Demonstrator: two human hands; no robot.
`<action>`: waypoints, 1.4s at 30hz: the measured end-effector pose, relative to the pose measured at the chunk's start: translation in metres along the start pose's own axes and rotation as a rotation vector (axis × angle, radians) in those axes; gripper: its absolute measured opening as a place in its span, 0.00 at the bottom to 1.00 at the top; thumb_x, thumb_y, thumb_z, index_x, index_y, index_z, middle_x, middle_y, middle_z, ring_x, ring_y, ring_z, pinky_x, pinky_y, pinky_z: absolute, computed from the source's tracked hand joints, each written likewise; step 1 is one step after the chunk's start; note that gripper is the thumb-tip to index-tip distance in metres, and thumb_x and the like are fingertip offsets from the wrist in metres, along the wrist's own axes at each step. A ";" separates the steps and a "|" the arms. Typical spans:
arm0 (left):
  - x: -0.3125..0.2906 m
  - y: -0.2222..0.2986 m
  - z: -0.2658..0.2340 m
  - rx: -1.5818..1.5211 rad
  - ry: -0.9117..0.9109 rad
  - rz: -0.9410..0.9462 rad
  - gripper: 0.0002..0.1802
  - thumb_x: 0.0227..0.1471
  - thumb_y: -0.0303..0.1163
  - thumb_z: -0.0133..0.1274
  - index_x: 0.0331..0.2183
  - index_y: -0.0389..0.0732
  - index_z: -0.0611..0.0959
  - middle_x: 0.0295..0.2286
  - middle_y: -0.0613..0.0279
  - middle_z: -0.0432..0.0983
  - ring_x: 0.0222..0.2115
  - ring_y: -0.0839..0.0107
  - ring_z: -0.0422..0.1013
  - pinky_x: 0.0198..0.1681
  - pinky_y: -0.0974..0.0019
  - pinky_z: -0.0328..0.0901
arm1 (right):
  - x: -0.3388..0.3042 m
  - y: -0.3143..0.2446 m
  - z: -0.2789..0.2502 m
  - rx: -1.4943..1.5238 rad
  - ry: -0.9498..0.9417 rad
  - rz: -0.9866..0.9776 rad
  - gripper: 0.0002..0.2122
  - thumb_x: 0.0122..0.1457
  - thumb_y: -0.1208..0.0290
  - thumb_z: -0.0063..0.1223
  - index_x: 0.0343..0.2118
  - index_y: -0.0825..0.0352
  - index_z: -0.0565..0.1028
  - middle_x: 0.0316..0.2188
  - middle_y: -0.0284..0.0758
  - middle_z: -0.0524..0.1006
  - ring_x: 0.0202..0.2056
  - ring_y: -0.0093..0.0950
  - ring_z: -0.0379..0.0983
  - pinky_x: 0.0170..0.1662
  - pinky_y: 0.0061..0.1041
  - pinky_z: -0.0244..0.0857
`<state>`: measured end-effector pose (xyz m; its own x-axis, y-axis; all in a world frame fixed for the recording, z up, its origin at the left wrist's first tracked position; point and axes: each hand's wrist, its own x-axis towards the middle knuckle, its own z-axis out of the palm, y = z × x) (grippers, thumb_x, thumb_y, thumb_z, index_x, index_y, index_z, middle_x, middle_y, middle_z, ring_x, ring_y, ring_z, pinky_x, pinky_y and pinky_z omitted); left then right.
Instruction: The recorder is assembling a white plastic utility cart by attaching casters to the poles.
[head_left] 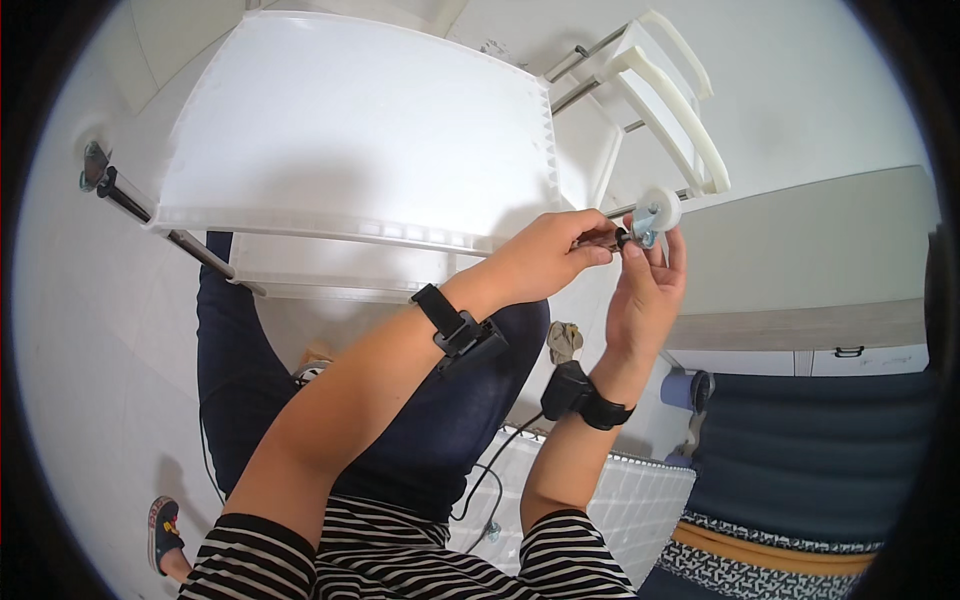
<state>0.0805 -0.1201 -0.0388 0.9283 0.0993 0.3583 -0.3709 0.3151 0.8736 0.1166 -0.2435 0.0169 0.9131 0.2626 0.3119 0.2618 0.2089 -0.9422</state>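
Note:
A white plastic shelf cart (360,130) with metal tube legs lies tipped in front of me. My right hand (645,285) is closed on a caster (657,212) with a white wheel and a shiny metal bracket. My left hand (555,252) has its fingers closed round the end of a cart leg at the near right corner, mostly hidden by the fingers. The caster's stem meets a black fitting (622,238) at that leg end. Another caster (95,165) shows at the end of the left tube leg (190,245).
White curved handles (680,115) stick out at the far right. Right of me are a beige panel (800,260), a white drawer (870,360) and dark blue bedding (800,460). A white mesh-patterned panel (625,500) lies beside my right arm. Someone's shoe (163,530) is at lower left.

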 end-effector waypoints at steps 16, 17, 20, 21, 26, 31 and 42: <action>0.002 0.002 -0.003 0.012 0.028 -0.025 0.13 0.51 0.25 0.50 0.40 0.30 0.73 0.34 0.53 0.76 0.38 0.66 0.72 0.45 0.67 0.65 | -0.006 0.012 0.016 -0.109 0.136 -0.109 0.13 0.50 0.87 0.52 0.38 0.69 0.64 0.36 0.46 0.74 0.39 0.31 0.72 0.50 0.28 0.61; 0.002 0.001 -0.005 0.017 0.021 -0.045 0.13 0.51 0.24 0.50 0.40 0.30 0.73 0.34 0.52 0.75 0.38 0.66 0.72 0.45 0.67 0.65 | -0.008 0.015 0.018 -0.100 0.133 -0.115 0.13 0.50 0.87 0.52 0.38 0.69 0.64 0.36 0.46 0.74 0.39 0.31 0.72 0.50 0.28 0.61; -0.013 0.010 -0.008 0.131 0.038 0.041 0.16 0.52 0.25 0.50 0.44 0.33 0.73 0.38 0.55 0.73 0.40 0.69 0.69 0.46 0.67 0.64 | -0.014 0.037 0.017 -0.023 0.194 -0.144 0.14 0.51 0.85 0.52 0.41 0.71 0.64 0.39 0.45 0.73 0.41 0.30 0.71 0.50 0.28 0.60; -0.024 0.015 -0.010 0.388 0.063 0.140 0.18 0.51 0.27 0.51 0.45 0.33 0.72 0.39 0.53 0.71 0.42 0.65 0.68 0.46 0.65 0.63 | -0.016 0.046 0.009 -0.014 0.156 -0.112 0.17 0.51 0.84 0.53 0.44 0.72 0.63 0.40 0.41 0.73 0.44 0.30 0.68 0.50 0.27 0.60; -0.117 0.040 -0.064 0.333 -0.053 -0.239 0.13 0.52 0.30 0.52 0.39 0.33 0.77 0.36 0.55 0.76 0.38 0.71 0.71 0.43 0.69 0.65 | -0.036 0.092 -0.012 0.015 -0.107 0.252 0.22 0.53 0.79 0.53 0.51 0.74 0.62 0.44 0.36 0.71 0.49 0.29 0.64 0.53 0.27 0.56; -0.251 0.031 -0.156 0.708 0.520 -0.517 0.12 0.52 0.31 0.53 0.36 0.33 0.78 0.29 0.58 0.76 0.30 0.73 0.74 0.35 0.71 0.68 | -0.035 0.118 -0.023 -0.207 -0.381 0.319 0.16 0.57 0.73 0.50 0.47 0.74 0.67 0.42 0.36 0.72 0.44 0.24 0.66 0.50 0.25 0.58; -0.275 0.021 -0.239 0.682 0.958 -0.211 0.35 0.48 0.25 0.54 0.54 0.32 0.54 0.28 0.62 0.66 0.24 0.78 0.66 0.28 0.76 0.65 | -0.047 0.131 -0.017 -0.455 -0.233 0.147 0.15 0.57 0.69 0.50 0.44 0.73 0.68 0.38 0.42 0.75 0.39 0.28 0.72 0.44 0.25 0.63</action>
<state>-0.1766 0.0846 -0.1979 0.5072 0.8604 0.0485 0.1228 -0.1279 0.9842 0.1135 -0.2448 -0.1234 0.8703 0.4714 0.1426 0.2927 -0.2623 -0.9195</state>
